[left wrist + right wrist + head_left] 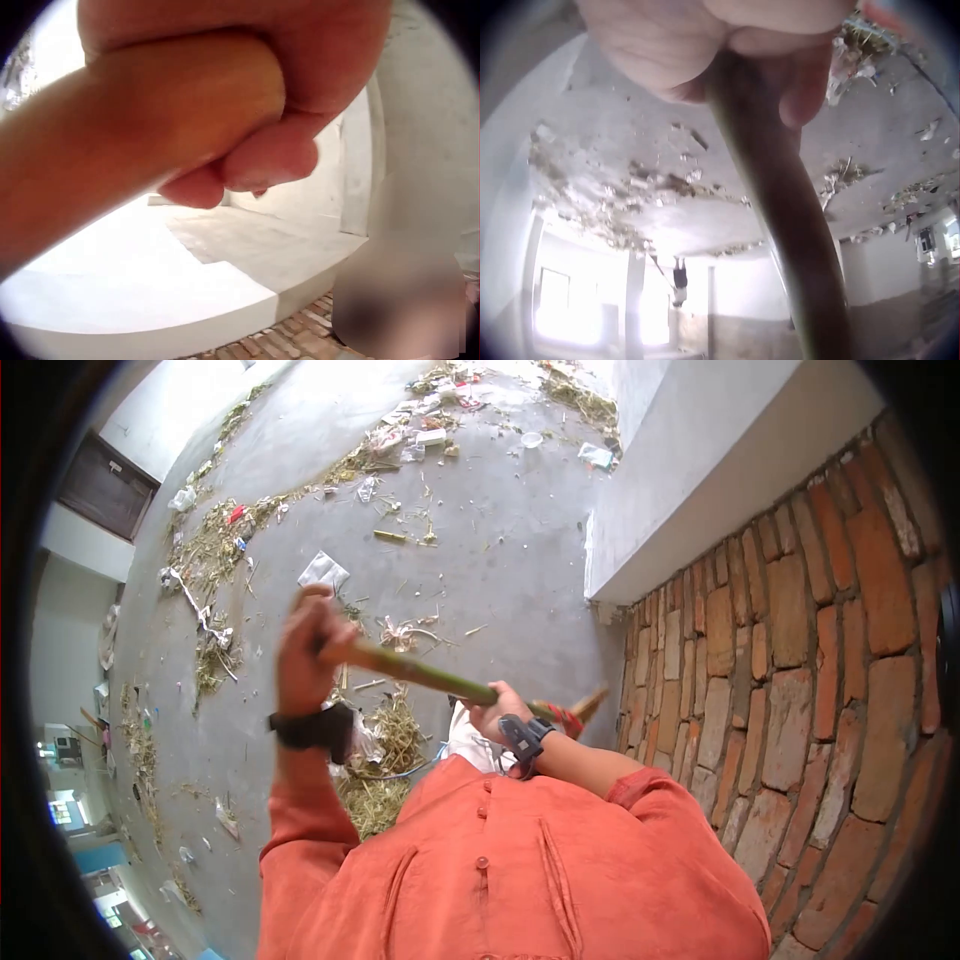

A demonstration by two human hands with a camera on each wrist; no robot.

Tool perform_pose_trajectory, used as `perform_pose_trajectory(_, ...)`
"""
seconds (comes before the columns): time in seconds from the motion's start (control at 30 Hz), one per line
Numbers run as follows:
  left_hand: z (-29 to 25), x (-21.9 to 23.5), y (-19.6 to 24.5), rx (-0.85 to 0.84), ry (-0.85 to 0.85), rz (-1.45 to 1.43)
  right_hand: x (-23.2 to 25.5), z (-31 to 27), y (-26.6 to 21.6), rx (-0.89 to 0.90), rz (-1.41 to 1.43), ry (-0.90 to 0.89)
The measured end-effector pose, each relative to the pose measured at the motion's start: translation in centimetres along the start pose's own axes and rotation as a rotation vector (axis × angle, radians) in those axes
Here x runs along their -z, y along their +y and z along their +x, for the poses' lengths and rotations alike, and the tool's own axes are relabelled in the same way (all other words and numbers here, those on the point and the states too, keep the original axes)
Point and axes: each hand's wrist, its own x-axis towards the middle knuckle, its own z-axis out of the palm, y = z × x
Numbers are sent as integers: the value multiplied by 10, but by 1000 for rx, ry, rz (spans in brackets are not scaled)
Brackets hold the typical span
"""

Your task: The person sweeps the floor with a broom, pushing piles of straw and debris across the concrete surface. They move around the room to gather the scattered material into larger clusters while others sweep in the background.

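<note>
A broom with a smooth green-brown pole handle (pixel 425 673) slants across in front of my body in the head view. My left hand (pixel 308 645), a little blurred, grips the upper end of the handle. In the left wrist view the rounded end of the handle (pixel 172 105) sits in that palm, with fingers curled below it. Lower down, my right hand (pixel 495 715) wraps round the same handle. Past it, the broom's red binding (pixel 565 718) and tan end (pixel 592 704) show near the brick wall; the rest is hidden behind my arm.
Straw (pixel 385 760) and litter lie on the grey floor (pixel 520 540) near my feet, with more in long rows farther off. A brick surface (pixel 770 710) and a white ledge (pixel 700 470) border the right side. Another person (pixel 679 283) stands far off.
</note>
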Motion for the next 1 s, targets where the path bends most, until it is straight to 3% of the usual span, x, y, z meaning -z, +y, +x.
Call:
perform_pose_trajectory(0.03,11,-18,-14,311,45,-722,9,10,-10,-29,0,-1)
perform_pose_trajectory(0.07,19,-25,-33,391,1,-731,22,22,-19,-60,2,-1)
perform_pose_trajectory(0.13,27,-36,-41,385,-73,-679,17,35,-27,-39,-40,32)
perform_pose_trajectory(0.2,33,-27,-43,391,-84,-594,10,50,-24,-43,-18,282)
perform_pose_trajectory(0.33,49,21,8,232,119,-438,-65,82,-9,-186,-257,-70)
perform_pose_trajectory(0.4,55,37,31,129,195,-383,-124,90,-7,-212,-342,-49)
perform_pose_trajectory(0.47,53,46,38,63,166,-381,-145,138,-19,-291,-426,-86)
perform_pose_trajectory(0.5,52,49,38,-2,120,-386,-156,152,-16,-122,-410,-68)
perform_pose_trajectory(0.63,38,41,29,-88,-127,-435,-183,150,-27,61,-391,-185)
perform_pose_trajectory(0.7,41,45,30,-126,-226,-401,-201,133,-26,129,-347,-161)
perform_pose_trajectory(0.77,54,51,29,-178,-176,-477,-204,124,-34,197,-306,-135)
perform_pose_trajectory(0.83,73,59,22,-260,-87,-536,-197,124,-50,150,-381,-139)
perform_pose_trajectory(0.87,82,62,18,-265,-87,-541,-192,123,-57,156,-385,-139)
perform_pose_trajectory(0.93,102,65,7,-25,21,-551,-173,123,-73,216,-378,-16)
perform_pose_trajectory(1.0,118,48,-16,59,107,-387,-148,122,-98,120,-318,45)
